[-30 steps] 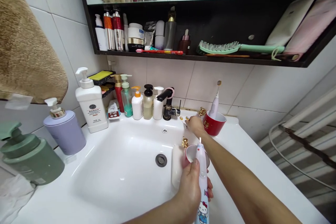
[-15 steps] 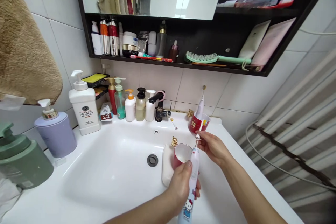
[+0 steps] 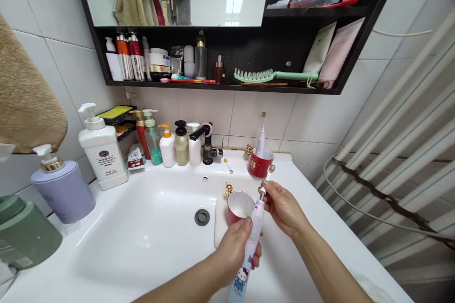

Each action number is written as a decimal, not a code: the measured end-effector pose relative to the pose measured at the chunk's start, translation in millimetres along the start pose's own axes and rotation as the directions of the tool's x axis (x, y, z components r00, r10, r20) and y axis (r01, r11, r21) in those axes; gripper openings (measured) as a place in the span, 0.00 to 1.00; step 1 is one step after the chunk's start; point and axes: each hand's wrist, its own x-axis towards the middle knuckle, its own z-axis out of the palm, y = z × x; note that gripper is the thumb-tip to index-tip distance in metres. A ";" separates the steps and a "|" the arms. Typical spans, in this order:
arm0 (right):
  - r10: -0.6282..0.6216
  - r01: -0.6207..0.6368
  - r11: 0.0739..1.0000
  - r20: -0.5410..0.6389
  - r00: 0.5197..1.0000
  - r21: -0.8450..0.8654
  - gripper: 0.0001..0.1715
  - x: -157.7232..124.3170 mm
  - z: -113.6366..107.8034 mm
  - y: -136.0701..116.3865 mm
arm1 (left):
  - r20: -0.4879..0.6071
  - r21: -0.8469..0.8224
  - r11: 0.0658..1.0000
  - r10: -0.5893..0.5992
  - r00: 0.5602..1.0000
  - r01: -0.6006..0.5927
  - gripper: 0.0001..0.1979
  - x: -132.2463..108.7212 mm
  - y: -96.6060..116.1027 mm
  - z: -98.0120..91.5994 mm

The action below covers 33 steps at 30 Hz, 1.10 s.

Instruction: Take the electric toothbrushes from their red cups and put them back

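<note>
A: Hands?
B: Left hand clamped round the electric toothbrush handle, which is tilted and sits right of the drain, nearer the person. Right hand pinched on the handle's top tip. Any small piece between those fingers is too small to tell.
A: Hands touching?
B: No. Close, joined only through the handle.
A: Around it?
B: Red cup just right of the drain, right behind the handle. Second red cup with another toothbrush upright in it, farther back and right of the drain, on the table.
A: Step?
B: Judging by the pinch, work on the handle's top end, fitting or pulling something there.
A: Next move needs?
B: Firm left grip, and right fingers acting straight along the shaft, not sideways.
</note>
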 end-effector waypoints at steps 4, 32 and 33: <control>-0.019 0.020 1.000 0.036 0.999 -0.018 0.10 -1.0 0.8 -1.0 | 0.013 -0.069 0.997 -0.044 0.999 0.044 0.24 -2.2 1.5 1.4; -0.030 0.042 0.989 0.082 0.996 -0.144 0.12 -2.8 6.7 5.8 | -0.021 -0.054 0.998 0.017 1.000 -0.018 0.23 -0.6 5.6 0.0; -0.034 0.045 0.989 0.078 0.996 -0.144 0.12 -3.2 7.1 6.2 | -0.018 -0.050 0.998 0.021 1.000 -0.022 0.24 -0.8 6.2 -0.2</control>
